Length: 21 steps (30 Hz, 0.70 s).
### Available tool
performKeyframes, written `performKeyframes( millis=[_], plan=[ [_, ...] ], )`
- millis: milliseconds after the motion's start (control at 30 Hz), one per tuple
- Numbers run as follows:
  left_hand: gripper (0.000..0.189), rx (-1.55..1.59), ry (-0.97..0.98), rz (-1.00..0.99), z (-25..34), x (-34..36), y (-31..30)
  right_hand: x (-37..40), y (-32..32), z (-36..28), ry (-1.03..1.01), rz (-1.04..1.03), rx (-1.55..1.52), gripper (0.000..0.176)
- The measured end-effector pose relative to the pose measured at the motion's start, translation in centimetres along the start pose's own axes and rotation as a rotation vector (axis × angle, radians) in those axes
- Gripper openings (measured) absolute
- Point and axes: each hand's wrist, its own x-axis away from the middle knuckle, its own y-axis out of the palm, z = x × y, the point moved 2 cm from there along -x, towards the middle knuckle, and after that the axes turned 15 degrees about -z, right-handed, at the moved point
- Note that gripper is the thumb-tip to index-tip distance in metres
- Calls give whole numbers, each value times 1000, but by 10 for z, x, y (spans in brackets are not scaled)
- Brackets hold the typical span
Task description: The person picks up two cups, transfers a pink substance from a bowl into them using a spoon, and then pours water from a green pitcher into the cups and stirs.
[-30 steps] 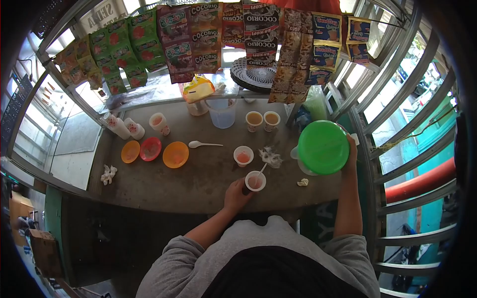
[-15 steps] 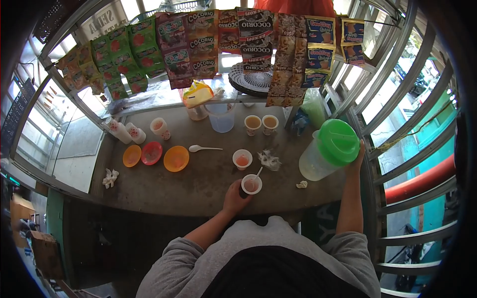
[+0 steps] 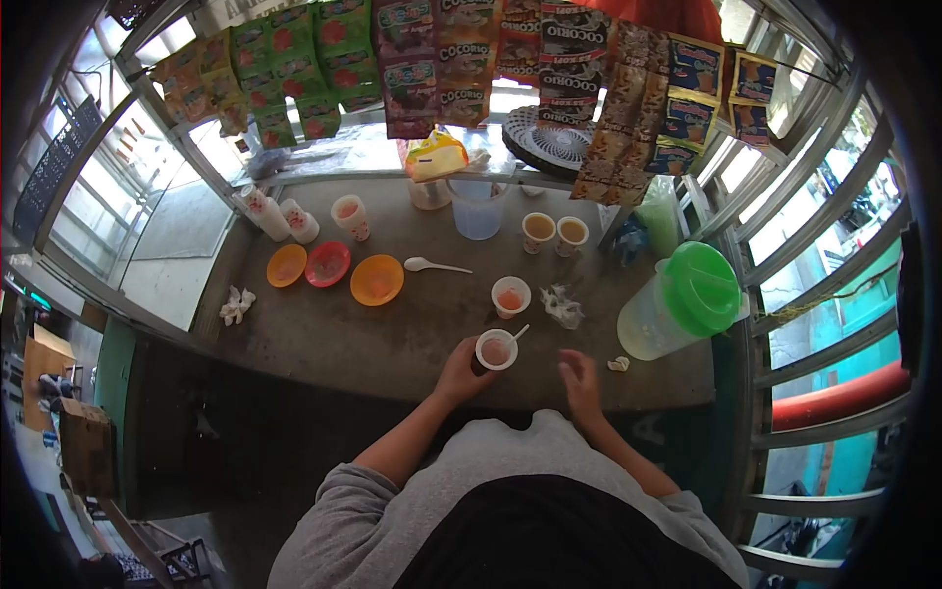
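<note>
My left hand [image 3: 463,372] is wrapped round a white paper cup [image 3: 488,359] near the counter's front edge. Pinkish contents show inside, and a white plastic spoon [image 3: 521,333] leans out over the rim. To the right, my right hand [image 3: 581,380] hovers by the edge with its fingers apart and nothing in them. Just beyond the held cup stands a second cup [image 3: 510,297] with an orange-pink filling. A crumpled clear plastic bag [image 3: 562,307] lies beside that one. The clear pitcher with a green lid [image 3: 698,288] stands at the right, apart from my right hand.
Two cups of brownish drink [image 3: 538,232] stand at the back, near a clear plastic container [image 3: 478,211]. An orange plate [image 3: 377,281], a spoon [image 3: 438,266] and stacked cups [image 3: 265,215] occupy the left. Sachet strips [image 3: 407,69] hang overhead; metal bars [image 3: 824,294] line the right.
My right hand has let go of the pitcher and moved left toward the held cup. My left hand still holds the cup. The view has shifted slightly.
</note>
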Motion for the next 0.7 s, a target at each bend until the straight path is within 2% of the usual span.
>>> performKeyframes(
  millis=[33, 167, 233, 267, 333, 367, 433, 467, 533, 633, 700],
  plan=[
    [61, -1, 8, -6, -4, 4, -2, -14, 15, -10, 50, -145, -170, 36],
    [62, -45, -45, -23, -9, 11, -4, -50, 54, -56, 4, -214, -57, 27],
    [63, -108, -31, -18, -4, 12, -3, -61, 64, -70, -178, -258, 86, 22],
    [63, -105, -36, -11, -2, 13, -3, -67, 64, -75, -177, -267, 88, 22],
    [61, -173, 40, 10, 1, 14, -3, -74, 66, -94, -381, -326, 210, 17],
    [61, -172, 36, 17, 3, 15, -5, -78, 63, -101, -382, -334, 209, 17],
    [59, -154, 16, -15, 5, 16, -6, -81, 54, -112, -523, -269, 438, 13],
    [59, -153, 17, -13, 5, 16, -6, -79, 53, -112, -524, -270, 439, 13],
    [57, -220, 2, -4, 3, 15, -5, -74, 53, -109, -402, -397, 605, 7],
    [56, -197, -22, 0, 0, 13, -4, -74, 52, -106, -408, -325, 498, 5],
    [56, -199, -26, -2, -2, 12, -3, -73, 52, -102, -391, -362, 538, 6]
  ],
)
